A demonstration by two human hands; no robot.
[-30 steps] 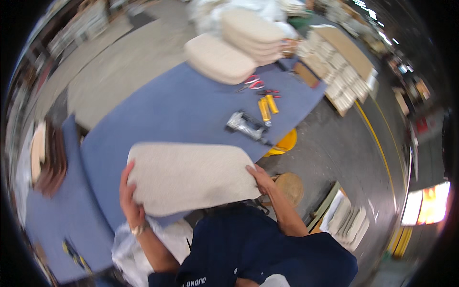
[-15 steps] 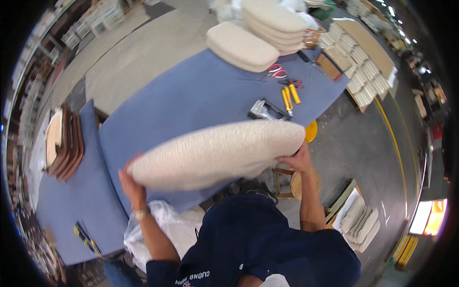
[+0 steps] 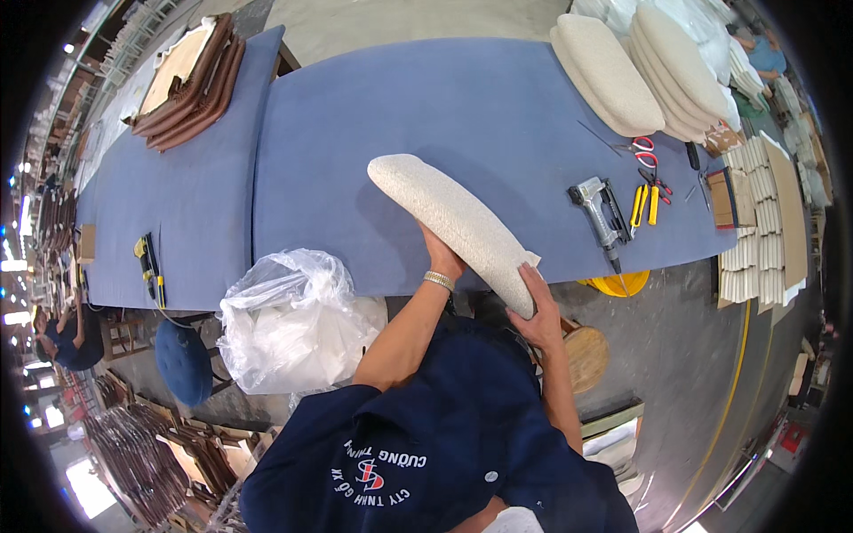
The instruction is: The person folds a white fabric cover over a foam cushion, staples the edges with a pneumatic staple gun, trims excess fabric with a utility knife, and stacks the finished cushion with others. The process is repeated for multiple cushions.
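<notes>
A cream fabric-covered seat pad is held slantwise over the near edge of the blue table, its far end pointing up to the left. My left hand grips its lower long side near the middle, with the fingers partly hidden beneath. At the near right end, my right hand holds the pad, thumb and fingers about its edge. A small light flap sticks out beside the right fingers. To the right of the pad lies a grey-and-black staple gun; yellow-handled pliers are just beyond it.
Red-handled scissors lie at the right, near stacked cream pads. Brown pads are piled far left. A yellow-black tool lies on the left table. A plastic bag and wooden stool stand by the near edge.
The pad has turned from lying crosswise to a steep slant, showing its narrow side. My left hand has moved right, closer to my right hand. The view has swung round.
</notes>
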